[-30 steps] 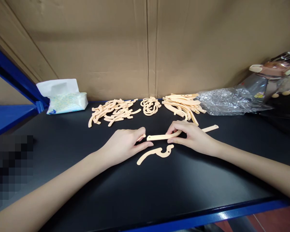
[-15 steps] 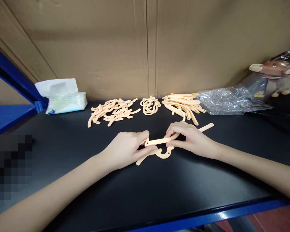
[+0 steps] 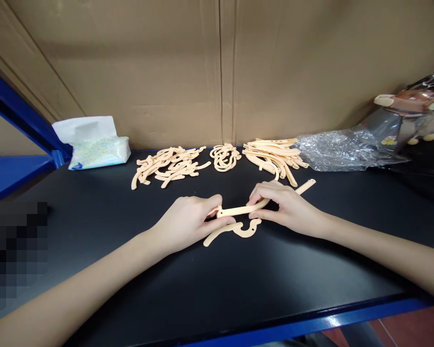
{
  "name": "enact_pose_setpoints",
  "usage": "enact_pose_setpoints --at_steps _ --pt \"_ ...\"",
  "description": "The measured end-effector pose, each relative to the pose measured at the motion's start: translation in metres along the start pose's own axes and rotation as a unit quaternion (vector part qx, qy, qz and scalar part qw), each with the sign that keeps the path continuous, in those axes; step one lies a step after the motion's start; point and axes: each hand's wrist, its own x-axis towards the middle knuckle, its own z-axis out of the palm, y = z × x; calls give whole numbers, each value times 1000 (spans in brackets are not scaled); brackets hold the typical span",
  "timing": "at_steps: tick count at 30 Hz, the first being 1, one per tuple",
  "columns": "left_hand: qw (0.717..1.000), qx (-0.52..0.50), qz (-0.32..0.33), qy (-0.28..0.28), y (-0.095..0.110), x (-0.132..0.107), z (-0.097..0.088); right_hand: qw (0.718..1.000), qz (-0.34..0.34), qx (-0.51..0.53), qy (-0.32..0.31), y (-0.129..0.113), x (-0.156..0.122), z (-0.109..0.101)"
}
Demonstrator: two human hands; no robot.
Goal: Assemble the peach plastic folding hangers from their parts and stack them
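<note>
- Blue edge [image 3: 329,320], black tabletop [image 3: 217,294].
- Over it, my left hand [image 3: 188,224] pinches a small piece [image 3: 213,210] at the hanger's [image 3: 237,210] left end; my right hand [image 3: 285,205] grips the hanger's middle.
- Its long axis runs sideways, hook pointing away.
- Cardboard wall [image 3: 148,72] behind.

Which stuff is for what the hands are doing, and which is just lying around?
Seems part of the work:
held bar
hooked piece in front
left pile
middle pile
right pile
(all peach-coloured)

Probably just lying about:
tissue pack
clear plastic bag
brown toy-like thing
</note>
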Motion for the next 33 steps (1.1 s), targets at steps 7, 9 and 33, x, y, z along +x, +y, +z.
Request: enact_pose_setpoints --at_steps 7,9,33 --pt "1000 8 8 -3 0 0 0 1000 -2 -10 6 0 1 0" --pt "1000 15 10 -3 1 0 -1 1000 -3 -7 7 0 1 0" --pt "999 21 28 -23 2 -3 -3 996 50 69 6 1 1 -1"
